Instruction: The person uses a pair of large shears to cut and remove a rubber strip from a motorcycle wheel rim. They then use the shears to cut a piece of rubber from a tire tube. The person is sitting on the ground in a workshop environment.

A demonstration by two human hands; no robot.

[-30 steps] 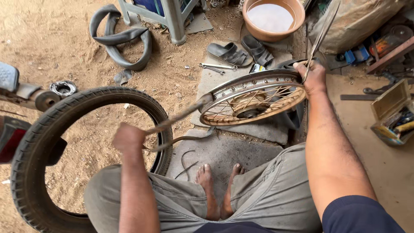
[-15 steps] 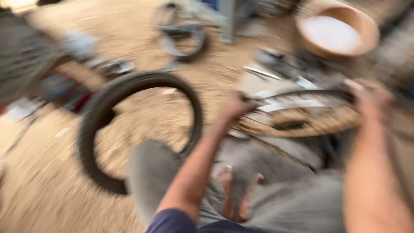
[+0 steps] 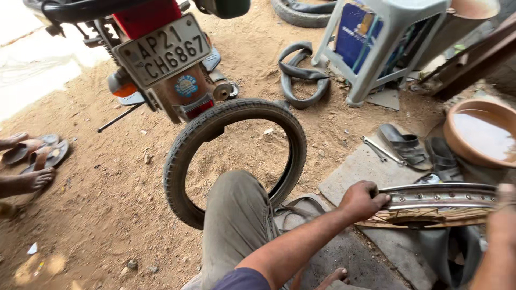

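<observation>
Spoked wheel rim (image 3: 441, 201) lies at four o'clock on a concrete slab (image 3: 371, 172) amid sandy ground (image 3: 107, 182); I see my left hand (image 3: 363, 200) clenching its edge, my right hand (image 3: 505, 215) too blurred to tell. Clay basin (image 3: 457, 137) at three o'clock holds water.
</observation>
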